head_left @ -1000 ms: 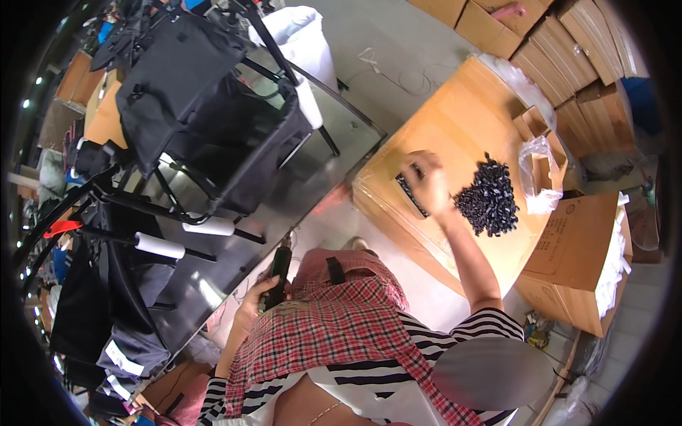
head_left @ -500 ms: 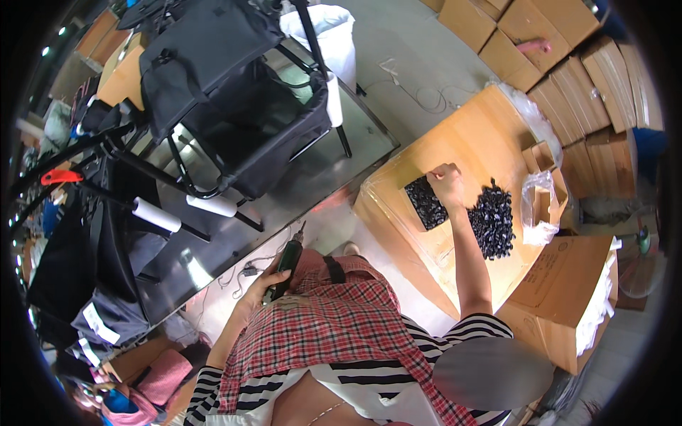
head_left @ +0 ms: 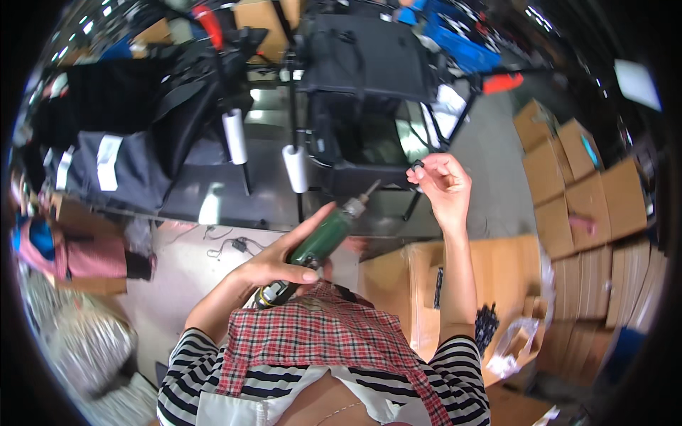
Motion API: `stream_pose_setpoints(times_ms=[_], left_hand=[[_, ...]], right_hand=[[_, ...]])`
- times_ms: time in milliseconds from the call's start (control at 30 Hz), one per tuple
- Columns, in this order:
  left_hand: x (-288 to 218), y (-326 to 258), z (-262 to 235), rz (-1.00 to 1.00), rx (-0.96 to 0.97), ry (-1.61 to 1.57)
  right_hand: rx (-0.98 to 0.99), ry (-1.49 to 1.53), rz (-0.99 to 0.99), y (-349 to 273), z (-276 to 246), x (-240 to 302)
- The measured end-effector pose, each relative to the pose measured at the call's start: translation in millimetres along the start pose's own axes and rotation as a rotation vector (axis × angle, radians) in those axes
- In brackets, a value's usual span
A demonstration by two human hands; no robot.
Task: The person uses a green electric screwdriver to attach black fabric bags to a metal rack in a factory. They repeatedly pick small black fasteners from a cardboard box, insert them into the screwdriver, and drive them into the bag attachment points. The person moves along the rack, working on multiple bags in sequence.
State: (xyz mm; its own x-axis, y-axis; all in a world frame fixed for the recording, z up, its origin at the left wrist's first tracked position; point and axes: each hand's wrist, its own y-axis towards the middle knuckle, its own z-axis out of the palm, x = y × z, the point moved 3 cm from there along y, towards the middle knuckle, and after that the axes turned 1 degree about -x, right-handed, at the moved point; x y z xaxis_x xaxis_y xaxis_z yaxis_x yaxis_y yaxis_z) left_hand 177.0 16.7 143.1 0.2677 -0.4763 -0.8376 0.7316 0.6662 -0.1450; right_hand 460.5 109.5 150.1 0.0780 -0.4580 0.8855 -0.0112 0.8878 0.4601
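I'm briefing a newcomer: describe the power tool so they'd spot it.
Find the red plaid apron at lower middle. Just above it, the left hand grips the tool; its green body and thin metal tip set it apart from the black fabric beyond.

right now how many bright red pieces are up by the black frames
2: one red piece at the upper left, above a white sleeve; another red piece at the upper right, beyond the right hand. More may be hidden or blurred.
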Motion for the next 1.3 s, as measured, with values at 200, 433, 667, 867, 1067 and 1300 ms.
stream_pose_setpoints(times_ms=[200, 433, 667, 867, 1067, 1300], left_hand=[[-23, -27, -6, 0.200, 0.007, -0.053], [-34, -43, -48, 0.232, -0.056, -0.022], [-48, -42, -89, 0.236, 0.023, -0.069], [-59, -28, -117, 0.194, 0.133, -0.248], [-44, -7, -147, 0.141, 0.600, -0.822], [-58, -3, -182, 0.355, 0.622, -0.782]], right_hand=[[0.238, -0.169, -0.113, 39, 75, 6], [0.342, -0.452, -0.282, 65, 132, 10], [0.353, -0.552, -0.376, 89, 158, 3], [0.271, -0.675, -0.530, 102, 173, 1], [0.252, -0.741, -0.900, 103, 194, 11], [-0.017, -0.805, -0.412, 213, 141, -59]])
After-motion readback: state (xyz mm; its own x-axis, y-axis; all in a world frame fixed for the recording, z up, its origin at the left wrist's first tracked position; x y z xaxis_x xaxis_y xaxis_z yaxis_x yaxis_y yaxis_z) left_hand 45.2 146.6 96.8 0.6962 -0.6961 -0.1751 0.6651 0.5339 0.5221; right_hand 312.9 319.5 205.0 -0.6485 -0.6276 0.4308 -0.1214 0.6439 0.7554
